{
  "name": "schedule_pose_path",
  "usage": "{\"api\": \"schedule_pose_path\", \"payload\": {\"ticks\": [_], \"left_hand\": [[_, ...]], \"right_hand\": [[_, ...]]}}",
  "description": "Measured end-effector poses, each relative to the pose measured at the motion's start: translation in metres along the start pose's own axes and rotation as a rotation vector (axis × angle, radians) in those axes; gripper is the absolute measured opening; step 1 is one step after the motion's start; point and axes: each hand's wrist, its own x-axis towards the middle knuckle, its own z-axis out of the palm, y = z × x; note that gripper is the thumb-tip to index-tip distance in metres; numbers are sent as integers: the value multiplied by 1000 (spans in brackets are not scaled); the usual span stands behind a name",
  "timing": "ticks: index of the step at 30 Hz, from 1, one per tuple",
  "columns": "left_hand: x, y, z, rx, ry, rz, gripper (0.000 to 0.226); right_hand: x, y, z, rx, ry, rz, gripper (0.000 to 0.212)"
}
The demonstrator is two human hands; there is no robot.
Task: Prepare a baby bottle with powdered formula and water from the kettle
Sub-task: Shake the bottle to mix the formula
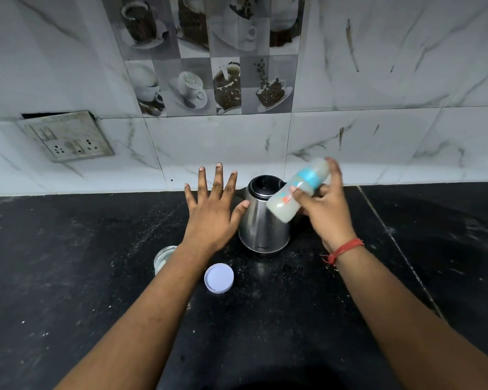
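My right hand (pixel 326 209) grips a baby bottle (pixel 296 192) with a blue collar, tilted so its base points down-left; it holds milky white liquid and looks blurred. A steel kettle (pixel 262 229) with a black lid stands on the black counter just below the bottle. My left hand (pixel 213 212) hovers flat with fingers spread, just left of the kettle, holding nothing. A small glass formula jar (pixel 162 258) sits partly hidden under my left forearm. Its white lid (pixel 219 278) lies on the counter in front of the kettle.
The black stone counter (pixel 68 263) is speckled with spilled powder. A marble-tiled wall (pixel 378 142) rises behind the kettle, with a loose socket plate (pixel 68 136) at the left. A seam in the counter (pixel 400 249) runs diagonally on the right.
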Motion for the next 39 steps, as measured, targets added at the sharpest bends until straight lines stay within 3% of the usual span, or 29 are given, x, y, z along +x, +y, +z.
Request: {"api": "schedule_pose_path", "payload": {"ticks": [2,3,6,7,10,11,14,15,19,20,23,24,28,29,32,33,36,37,39], "left_hand": [[0,0,0,3,-4,-2,76],[0,0,1,7,-8,-1,76],[1,1,2,16,-12,5,75],[2,0,2,15,-11,5,76],[3,0,1,8,-9,-4,77],[4,1,0,9,-10,-4,78],[5,3,-1,17,-9,2,79],[5,3,-2,14,-6,1,79],[4,3,-3,0,-5,-11,79],[4,3,-3,-2,-7,-13,79],[5,3,-5,6,2,-3,78],[5,2,-5,2,5,-4,79],[5,3,-7,-14,9,-18,80],[5,5,-7,-12,9,-13,81],[5,8,-9,-9,23,6,82],[6,9,-10,-15,25,3,81],[6,8,-12,-25,16,-4,80],[6,8,-12,-26,15,-2,80],[6,7,-11,-24,18,7,82]], "right_hand": [[-1,1,2,68,125,-26,91],[-5,5,4,11,70,-39,93],[-15,14,7,-189,-294,18,96],[-13,14,6,-152,-265,38,95],[-11,9,5,51,122,21,92],[-13,10,8,47,149,-11,93],[-24,19,18,-139,-180,-28,97],[-23,16,17,-136,-223,-11,95],[-6,7,9,60,143,-23,89],[-8,6,11,40,137,-42,90],[-18,18,17,-134,-253,-19,93],[-17,16,15,-128,-293,-4,92],[-5,8,9,113,104,-13,87],[-9,9,12,87,90,-26,87],[-23,20,21,-86,-237,9,92],[-22,19,19,-60,-227,21,90],[-12,13,14,99,87,-3,89],[-11,13,15,80,109,-16,89],[-15,17,19,-52,-78,-19,91]]}}
